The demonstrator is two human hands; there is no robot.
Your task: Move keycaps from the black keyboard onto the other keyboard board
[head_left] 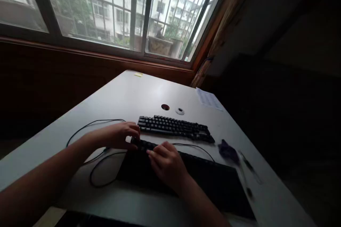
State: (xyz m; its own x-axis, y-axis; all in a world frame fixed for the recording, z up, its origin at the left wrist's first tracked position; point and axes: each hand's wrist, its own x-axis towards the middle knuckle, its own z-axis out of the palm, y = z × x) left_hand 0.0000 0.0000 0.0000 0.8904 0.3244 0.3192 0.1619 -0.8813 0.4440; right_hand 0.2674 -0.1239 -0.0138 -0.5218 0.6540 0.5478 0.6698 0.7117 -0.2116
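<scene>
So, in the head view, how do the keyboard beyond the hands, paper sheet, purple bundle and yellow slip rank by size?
Largest to smallest:
1. keyboard
2. paper sheet and purple bundle: too alike to rank
3. yellow slip

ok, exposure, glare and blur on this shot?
Head view: window bright, blown out at its upper right; far right of frame nearly black. Head view: soft glare on the far tabletop; black panel too dark for detail. Head view: purple item smeared, right hand fairly clear.
</scene>
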